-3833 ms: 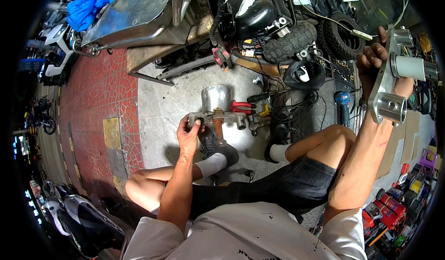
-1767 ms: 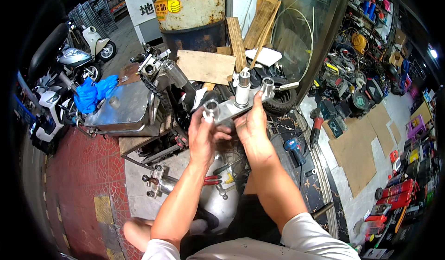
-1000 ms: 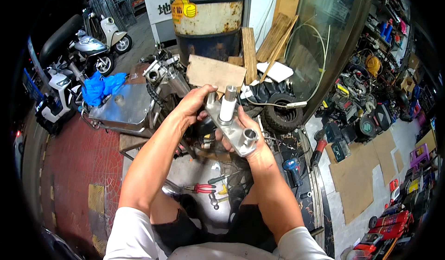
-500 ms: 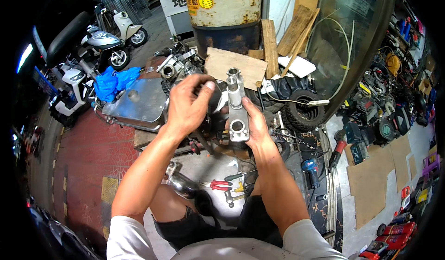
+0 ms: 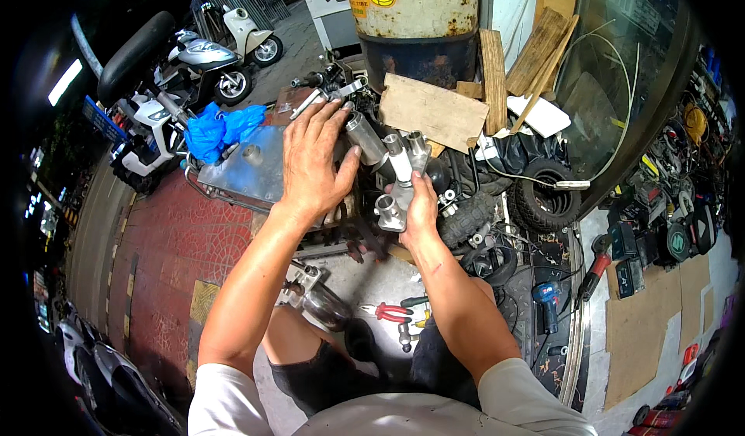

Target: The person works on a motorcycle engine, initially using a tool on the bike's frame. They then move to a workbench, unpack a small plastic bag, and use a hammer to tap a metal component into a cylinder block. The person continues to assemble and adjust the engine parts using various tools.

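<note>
A rusty drum (image 5: 423, 9) stands at the back, with wooden boards (image 5: 431, 110) leaning before it. A small tyre (image 5: 545, 195) lies to the right. Red pliers (image 5: 388, 312) rest on the floor. Scooters (image 5: 182, 63) and a blue bag (image 5: 217, 125) sit on the left.

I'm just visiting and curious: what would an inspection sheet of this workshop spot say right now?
Surface: grey concrete floor, red paving to the left.
Job's things: silver metal bracket with tube-shaped sockets, held up in front of the person.
Clutter: red pliers, blue drill, small tyre, wooden boards, rusty drum, blue bag.
Grippers: right hand grips the bracket's lower end; left hand is spread open over its upper tube.
Cables: thin white wire beside the tyre.
Surroundings: scooters parked at left, tools laid out at right.
</note>
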Demonstrator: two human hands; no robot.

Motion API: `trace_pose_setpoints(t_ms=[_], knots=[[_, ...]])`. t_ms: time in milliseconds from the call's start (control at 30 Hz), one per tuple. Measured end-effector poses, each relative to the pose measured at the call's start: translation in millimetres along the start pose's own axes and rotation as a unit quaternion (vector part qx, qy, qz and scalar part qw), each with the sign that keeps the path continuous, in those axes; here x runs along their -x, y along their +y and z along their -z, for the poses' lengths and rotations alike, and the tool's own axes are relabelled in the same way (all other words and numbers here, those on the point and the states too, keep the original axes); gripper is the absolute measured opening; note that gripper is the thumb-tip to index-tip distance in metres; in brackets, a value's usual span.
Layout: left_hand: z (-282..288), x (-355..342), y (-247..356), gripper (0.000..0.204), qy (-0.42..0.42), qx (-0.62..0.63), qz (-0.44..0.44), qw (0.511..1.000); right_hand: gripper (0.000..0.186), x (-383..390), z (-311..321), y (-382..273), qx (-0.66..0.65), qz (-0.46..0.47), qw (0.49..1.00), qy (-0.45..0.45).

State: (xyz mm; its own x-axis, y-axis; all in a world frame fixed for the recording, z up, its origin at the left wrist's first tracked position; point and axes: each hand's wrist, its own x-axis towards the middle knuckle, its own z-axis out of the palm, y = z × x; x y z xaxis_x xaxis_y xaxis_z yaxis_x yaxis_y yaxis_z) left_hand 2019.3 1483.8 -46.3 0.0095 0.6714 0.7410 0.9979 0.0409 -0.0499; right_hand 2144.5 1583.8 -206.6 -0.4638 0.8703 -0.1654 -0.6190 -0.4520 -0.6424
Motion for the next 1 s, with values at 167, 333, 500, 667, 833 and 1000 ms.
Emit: trace_pose_setpoints(t_ms=[167,333,500,667,833,1000], knots=[[-3,1,-3,0.063,-0.014,0.008,-0.018,1.0,0.043,4,5,6,-0.011,-0.007,1.0,0.018],[-4,0,-2,0.065,-0.011,0.026,-0.009,1.0,0.04,7,10,11,-0.008,0.001,1.0,0.012],[-6,3,-4,0.066,-0.007,0.028,-0.024,0.999,0.037,13,1,10,0.003,-0.011,1.0,-0.001],[-6,2,-4,0.067,-0.009,0.018,-0.028,0.999,0.045,11,-4,16,0.016,-0.008,1.0,0.017],[-5,3,-4,0.068,-0.009,0.015,-0.028,0.999,0.046,9,-6,23,0.029,0.01,0.999,0.024],[-8,3,-5,0.068,-0.01,0.012,-0.03,0.999,0.064,4,-3,27,0.044,0.019,0.998,0.045]])
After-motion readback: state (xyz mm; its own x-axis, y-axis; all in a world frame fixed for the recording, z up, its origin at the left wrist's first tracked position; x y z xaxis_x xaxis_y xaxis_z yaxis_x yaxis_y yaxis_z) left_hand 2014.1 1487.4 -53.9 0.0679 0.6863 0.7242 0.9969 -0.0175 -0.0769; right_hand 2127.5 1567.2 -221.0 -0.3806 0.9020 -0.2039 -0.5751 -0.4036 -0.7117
